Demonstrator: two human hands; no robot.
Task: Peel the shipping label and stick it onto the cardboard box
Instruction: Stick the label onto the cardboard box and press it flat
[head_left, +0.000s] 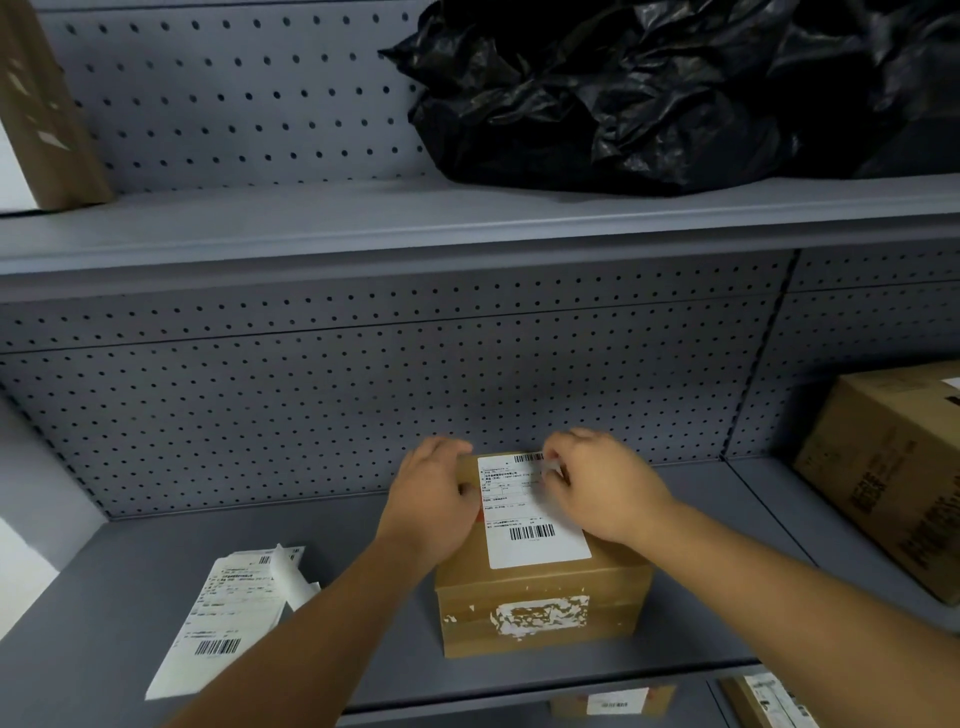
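Both hands' fingers (558, 470) press label (532, 514) onto box (540, 608) — loose labels (223, 613) beside.

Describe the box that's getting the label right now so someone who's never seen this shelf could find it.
Start at the grey metal shelf with the pegboard back. The small cardboard box stands in its middle, under both hands, right of the loose label sheets. Unlike the bigger printed carton at the right edge, it has a fresh white shipping label on top and torn white label scraps on its front.
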